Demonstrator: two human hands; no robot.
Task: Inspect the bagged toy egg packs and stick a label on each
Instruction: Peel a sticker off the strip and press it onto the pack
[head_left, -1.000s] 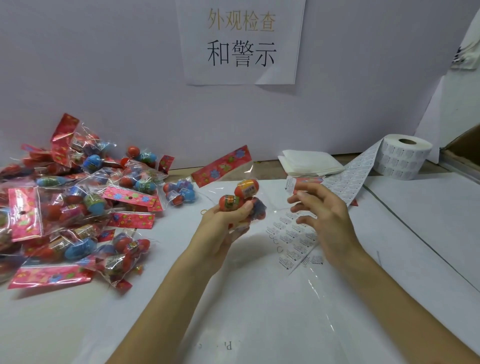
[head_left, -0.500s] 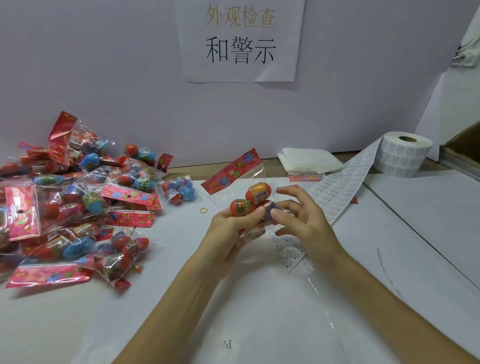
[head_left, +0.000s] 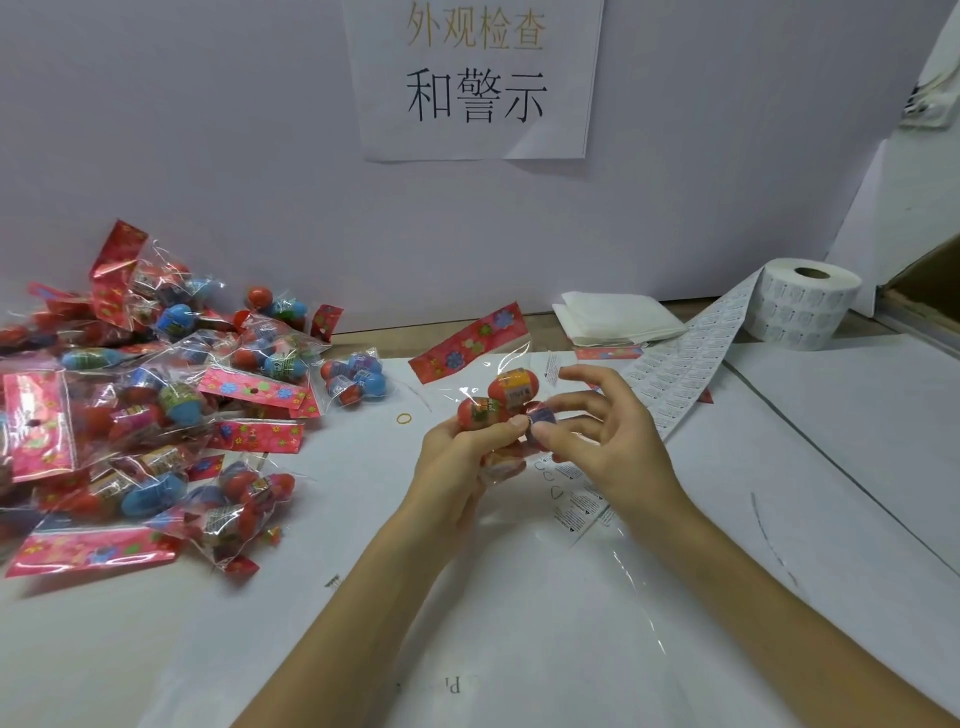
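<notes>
Labelling step: left hand (head_left: 457, 460) is gripping pack (head_left: 511, 388); right hand (head_left: 618, 447) is pinching its right side, seemingly pressing label on. Next is calling for firm smoothing.

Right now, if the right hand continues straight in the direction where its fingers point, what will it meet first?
The egg pack held by the left hand. The right hand seems to pinch its near side with thumb and forefinger, so nothing stands between them.
</notes>
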